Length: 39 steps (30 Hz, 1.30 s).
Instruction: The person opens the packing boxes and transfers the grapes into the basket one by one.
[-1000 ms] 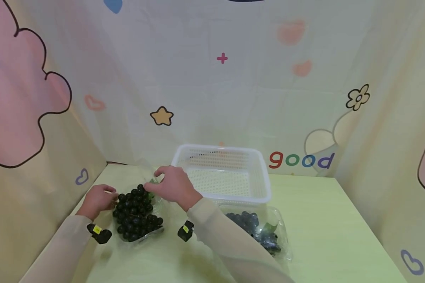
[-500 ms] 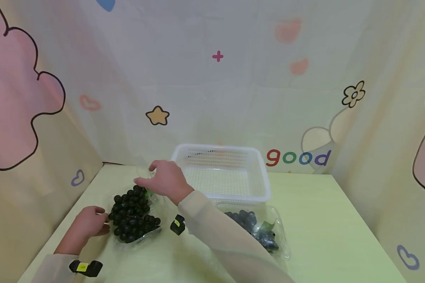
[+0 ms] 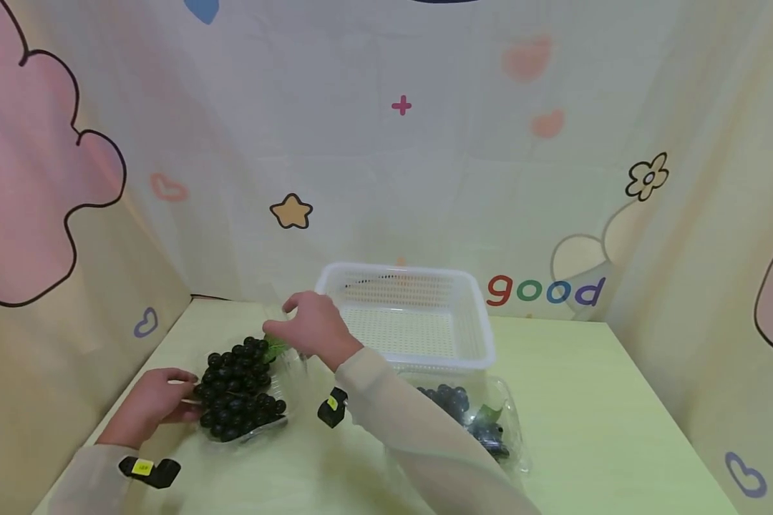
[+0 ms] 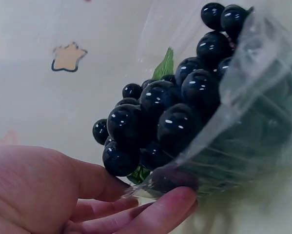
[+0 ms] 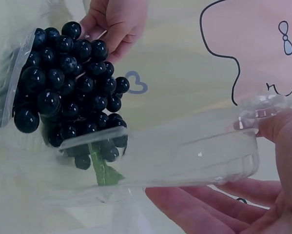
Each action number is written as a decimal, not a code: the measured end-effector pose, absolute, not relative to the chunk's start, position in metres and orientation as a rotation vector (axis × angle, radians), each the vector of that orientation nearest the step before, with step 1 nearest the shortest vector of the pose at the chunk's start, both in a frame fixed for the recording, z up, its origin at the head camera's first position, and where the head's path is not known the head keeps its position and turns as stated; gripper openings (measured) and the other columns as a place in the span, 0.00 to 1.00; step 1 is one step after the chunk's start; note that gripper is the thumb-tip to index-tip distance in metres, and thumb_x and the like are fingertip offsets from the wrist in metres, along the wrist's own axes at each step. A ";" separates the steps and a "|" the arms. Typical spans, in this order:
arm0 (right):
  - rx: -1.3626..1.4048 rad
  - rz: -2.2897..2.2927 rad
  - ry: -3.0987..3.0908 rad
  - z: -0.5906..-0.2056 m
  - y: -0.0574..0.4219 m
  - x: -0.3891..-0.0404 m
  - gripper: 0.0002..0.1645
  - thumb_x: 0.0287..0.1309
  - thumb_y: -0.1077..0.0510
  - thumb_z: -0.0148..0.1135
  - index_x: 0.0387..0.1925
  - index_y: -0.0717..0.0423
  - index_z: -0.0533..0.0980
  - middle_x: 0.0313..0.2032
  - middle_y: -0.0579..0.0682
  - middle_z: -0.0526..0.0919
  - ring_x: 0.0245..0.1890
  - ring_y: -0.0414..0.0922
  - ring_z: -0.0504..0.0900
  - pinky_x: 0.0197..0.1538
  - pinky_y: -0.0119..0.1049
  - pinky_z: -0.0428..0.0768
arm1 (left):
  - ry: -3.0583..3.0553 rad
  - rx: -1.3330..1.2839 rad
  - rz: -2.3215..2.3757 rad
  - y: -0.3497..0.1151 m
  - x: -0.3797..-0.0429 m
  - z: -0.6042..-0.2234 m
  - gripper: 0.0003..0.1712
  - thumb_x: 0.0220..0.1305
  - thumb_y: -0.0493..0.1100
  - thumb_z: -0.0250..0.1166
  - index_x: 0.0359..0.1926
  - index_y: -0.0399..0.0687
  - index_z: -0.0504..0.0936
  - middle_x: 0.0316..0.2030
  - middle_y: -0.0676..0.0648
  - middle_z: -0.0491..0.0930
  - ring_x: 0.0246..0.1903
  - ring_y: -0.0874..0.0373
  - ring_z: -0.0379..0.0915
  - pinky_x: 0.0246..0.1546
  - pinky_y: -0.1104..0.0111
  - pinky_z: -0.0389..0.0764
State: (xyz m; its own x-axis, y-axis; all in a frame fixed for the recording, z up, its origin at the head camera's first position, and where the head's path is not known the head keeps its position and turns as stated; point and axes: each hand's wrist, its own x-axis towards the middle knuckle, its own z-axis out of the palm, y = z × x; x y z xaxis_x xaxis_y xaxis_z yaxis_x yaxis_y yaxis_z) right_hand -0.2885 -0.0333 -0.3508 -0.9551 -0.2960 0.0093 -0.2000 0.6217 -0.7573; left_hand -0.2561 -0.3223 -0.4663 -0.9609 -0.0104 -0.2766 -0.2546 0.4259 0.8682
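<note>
Grapes [image 3: 235, 390] still boxed; left hand [image 3: 154, 402] slid nearer and pinches the clear tray [image 4: 248, 87], right hand [image 3: 314, 329] pinches the lid [image 5: 194, 153], so it's probably held open.

Around the black grapes [image 3: 235, 386], the left grip [image 3: 154, 399] blocks nine o'clock; the right grip [image 3: 315, 327], with a raised clear lid [image 5: 199, 151], blocks two, a white basket [image 3: 419, 363] beyond. The right sleeve [image 3: 419, 436] and a packed box [image 3: 514, 422] bar three to four. The worktop [image 3: 258, 486] gives passage at six.
</note>
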 end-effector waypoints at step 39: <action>-0.183 -2.000 1.836 -0.406 0.023 -0.233 0.17 0.64 0.56 0.67 0.48 0.64 0.80 0.44 0.62 0.88 0.36 0.56 0.92 0.39 0.42 0.90 | 2.474 -0.055 1.278 -0.382 -0.275 -0.449 0.24 0.77 0.37 0.53 0.65 0.22 0.67 0.41 0.39 0.84 0.34 0.52 0.85 0.35 0.57 0.90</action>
